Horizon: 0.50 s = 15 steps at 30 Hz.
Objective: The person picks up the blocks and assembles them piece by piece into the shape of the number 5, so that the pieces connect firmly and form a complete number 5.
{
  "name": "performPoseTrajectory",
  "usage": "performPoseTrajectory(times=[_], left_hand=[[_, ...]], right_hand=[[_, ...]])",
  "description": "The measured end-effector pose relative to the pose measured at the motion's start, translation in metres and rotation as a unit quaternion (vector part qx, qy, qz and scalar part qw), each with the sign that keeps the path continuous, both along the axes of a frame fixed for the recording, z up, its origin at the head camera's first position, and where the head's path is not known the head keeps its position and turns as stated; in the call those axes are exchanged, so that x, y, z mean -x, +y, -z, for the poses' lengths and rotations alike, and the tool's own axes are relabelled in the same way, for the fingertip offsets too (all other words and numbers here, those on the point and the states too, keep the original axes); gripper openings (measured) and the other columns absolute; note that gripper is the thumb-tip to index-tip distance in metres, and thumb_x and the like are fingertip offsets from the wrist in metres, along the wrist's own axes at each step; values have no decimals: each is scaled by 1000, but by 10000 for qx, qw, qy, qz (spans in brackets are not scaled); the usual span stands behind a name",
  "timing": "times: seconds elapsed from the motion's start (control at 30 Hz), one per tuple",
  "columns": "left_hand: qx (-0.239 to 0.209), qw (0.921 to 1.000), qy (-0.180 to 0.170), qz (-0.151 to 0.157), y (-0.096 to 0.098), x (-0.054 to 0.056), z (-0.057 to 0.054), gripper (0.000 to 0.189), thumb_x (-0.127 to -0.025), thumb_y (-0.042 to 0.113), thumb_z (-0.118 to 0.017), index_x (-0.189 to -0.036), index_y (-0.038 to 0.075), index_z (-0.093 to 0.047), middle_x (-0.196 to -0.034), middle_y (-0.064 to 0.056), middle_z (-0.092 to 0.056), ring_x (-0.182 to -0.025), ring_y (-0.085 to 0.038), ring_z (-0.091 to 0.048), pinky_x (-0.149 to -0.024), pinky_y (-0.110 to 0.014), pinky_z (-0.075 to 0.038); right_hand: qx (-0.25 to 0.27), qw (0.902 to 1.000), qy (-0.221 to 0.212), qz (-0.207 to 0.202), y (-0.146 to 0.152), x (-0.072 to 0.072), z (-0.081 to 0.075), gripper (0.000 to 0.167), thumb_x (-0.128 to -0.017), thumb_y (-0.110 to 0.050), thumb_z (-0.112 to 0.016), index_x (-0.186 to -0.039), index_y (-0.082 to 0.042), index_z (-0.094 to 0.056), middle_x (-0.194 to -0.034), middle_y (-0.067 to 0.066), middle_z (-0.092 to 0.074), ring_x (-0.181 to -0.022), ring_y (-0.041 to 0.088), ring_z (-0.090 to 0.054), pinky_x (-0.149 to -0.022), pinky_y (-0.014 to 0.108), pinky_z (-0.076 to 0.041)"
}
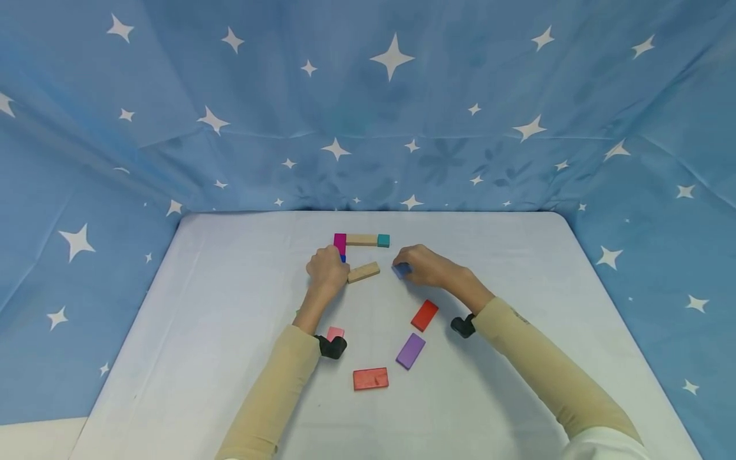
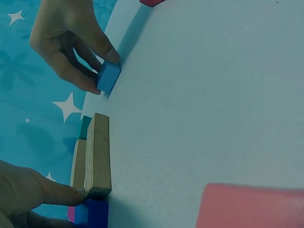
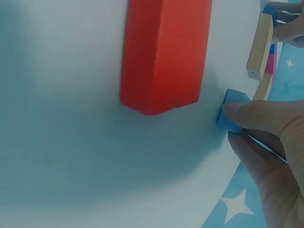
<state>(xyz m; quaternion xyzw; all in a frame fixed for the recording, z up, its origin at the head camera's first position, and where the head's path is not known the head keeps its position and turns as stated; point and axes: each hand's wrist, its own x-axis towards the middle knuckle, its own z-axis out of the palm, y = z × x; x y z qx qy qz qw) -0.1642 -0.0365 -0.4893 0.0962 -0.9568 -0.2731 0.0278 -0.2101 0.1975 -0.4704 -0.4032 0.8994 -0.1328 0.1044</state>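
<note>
My left hand [image 1: 328, 271] grips a dark blue block [image 2: 97, 213], mostly covered by the fingers in the head view. That block lies in line with a magenta block [image 1: 340, 240], which meets a wooden block [image 1: 361, 239] ending at a teal block [image 1: 383, 241]. Slanting away from the left fingers is a second wooden block [image 1: 365, 272], with its near end close to the dark blue one. To the right, my right hand [image 1: 424, 266] pinches a lighter blue block [image 2: 109, 76] between thumb and fingers, tilted, at or just above the white tabletop.
A red block [image 1: 424, 315], a purple block [image 1: 411, 351] and a coral-red block [image 1: 370, 379] lie nearer the body. A pink block [image 1: 335, 333] is partly hidden by the left wrist's black camera [image 1: 332, 347]. A starry blue curtain [image 1: 368, 172] stands behind the table.
</note>
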Motion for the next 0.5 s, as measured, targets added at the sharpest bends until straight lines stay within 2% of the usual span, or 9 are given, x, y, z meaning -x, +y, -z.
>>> performPoseTrajectory(times=[0.5], left_hand=[[-6,10000,-42,-10,0,0,0,17,-92,8,-68,-78,0,-62,-71,-14,-62,-64,-26,-58,-58,-40,-46]], right_hand=[[6,9999,-80,-118,-14,7,0,34,-86,8,-74,-120,0,-74,-122,16,-73,-117,30,-68,-100,41,-54]])
